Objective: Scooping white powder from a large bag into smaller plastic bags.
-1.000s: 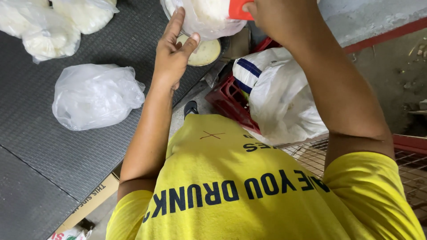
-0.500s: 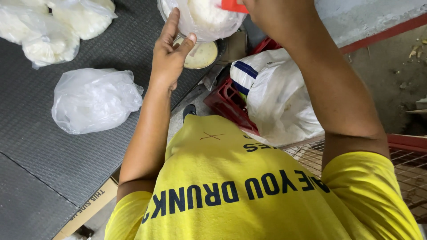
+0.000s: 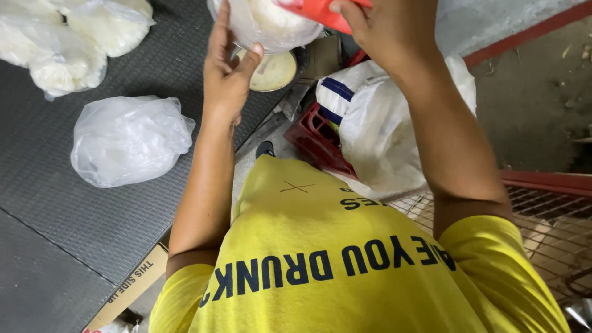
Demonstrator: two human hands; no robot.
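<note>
**Two hands on a filled bag at the top edge of the frame**

My left hand (image 3: 227, 77) stands upright in the upper centre, palm against the left side of a clear plastic bag (image 3: 265, 24) of pale food, fingers stretched up along it and thumb hooked under its lower curve. My right hand (image 3: 385, 34), upper right of centre, is closed on a red scoop (image 3: 320, 11) whose end lies over the mouth of the bag; the top edge of the frame cuts off both scoop and bag. The two hands are near each other, with the bag between them. Both forearms rise from my yellow shirt (image 3: 333, 271) at the bottom, the left nearly vertical, the right slanting in from the lower right.

Below the bag sits a round pale lid (image 3: 274, 71). To the right of it a large white sack (image 3: 394, 135) leans in a red crate (image 3: 317, 139), leaving little room on that side. To the left the dark ribbed mat (image 3: 80, 228) offers open room, broken by a tied bag (image 3: 126, 139) at centre left and more filled bags (image 3: 68, 43) in the upper left corner. A wire grate (image 3: 549, 228) fills the lower right.
</note>
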